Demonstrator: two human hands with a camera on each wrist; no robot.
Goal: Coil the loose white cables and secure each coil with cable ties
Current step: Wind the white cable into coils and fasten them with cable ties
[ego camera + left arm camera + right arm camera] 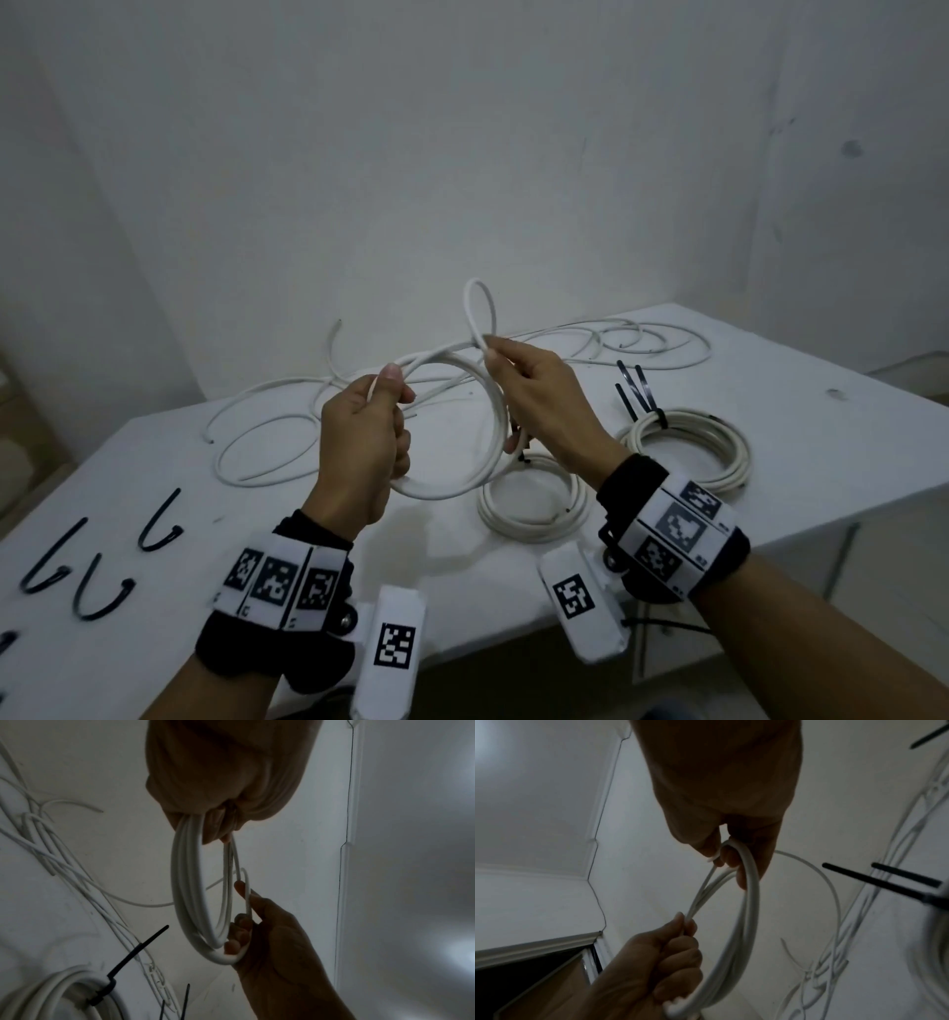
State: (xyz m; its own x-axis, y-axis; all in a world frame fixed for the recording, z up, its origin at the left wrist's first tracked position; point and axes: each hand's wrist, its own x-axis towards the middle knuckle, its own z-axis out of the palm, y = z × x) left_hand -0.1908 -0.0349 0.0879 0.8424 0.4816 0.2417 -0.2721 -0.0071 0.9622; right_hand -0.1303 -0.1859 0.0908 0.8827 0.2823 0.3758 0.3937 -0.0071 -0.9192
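I hold a partly wound coil of white cable [441, 494] upright above the table between both hands. My left hand [395, 385] grips its left side in a fist, thumb on top. My right hand [492, 360] pinches a strand that rises into a small loop [468, 308], while its lower fingers hook the coil's right side. The left wrist view shows the coil [185, 882] hanging from my left hand [218, 835] to my right hand [270, 933]. From the right wrist view, the right hand [726, 858] and left hand [659, 953] both hold the coil [749, 902].
Two finished coils lie on the white table [801, 411]: one [531, 519] under my right wrist, another [688, 452] to the right with black ties [637, 395] sticking up. Loose white cables [267, 452] trail across the back. Several bent black cable ties [159, 524] lie front left.
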